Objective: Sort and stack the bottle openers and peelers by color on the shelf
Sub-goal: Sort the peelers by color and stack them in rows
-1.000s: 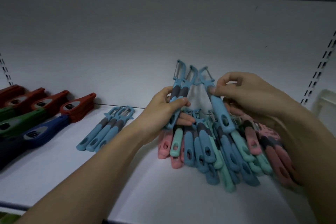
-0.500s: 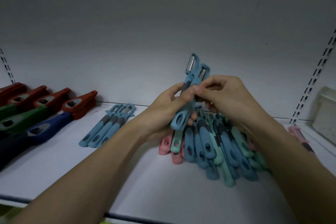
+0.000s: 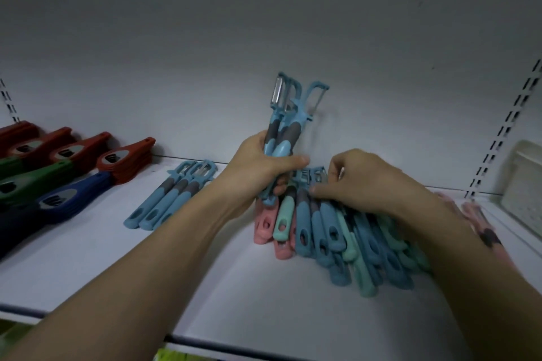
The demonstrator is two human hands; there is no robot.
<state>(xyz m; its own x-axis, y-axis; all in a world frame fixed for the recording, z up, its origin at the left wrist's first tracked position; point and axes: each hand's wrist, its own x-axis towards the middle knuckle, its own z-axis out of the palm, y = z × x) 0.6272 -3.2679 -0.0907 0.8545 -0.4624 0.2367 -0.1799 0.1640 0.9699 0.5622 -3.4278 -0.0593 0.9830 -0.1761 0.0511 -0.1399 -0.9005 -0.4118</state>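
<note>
Head view: blue peelers [image 3: 283, 129] within left fingers [image 3: 293, 162].

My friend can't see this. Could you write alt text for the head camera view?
A left hand holds blue peelers upright while the right hand reaches into a mixed pile of peelers on a white shelf.

Left hand [image 3: 264, 167] grips upright blue peelers [image 3: 283, 126]; right hand [image 3: 363, 182] rests on mixed peeler pile [image 3: 331, 228].

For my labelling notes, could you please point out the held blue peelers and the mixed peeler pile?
bunch of blue plastic peelers [image 3: 284, 129]: head view, grey grip.
mixed pile of plastic peelers [image 3: 303, 227]: head view, blue handle.
</note>
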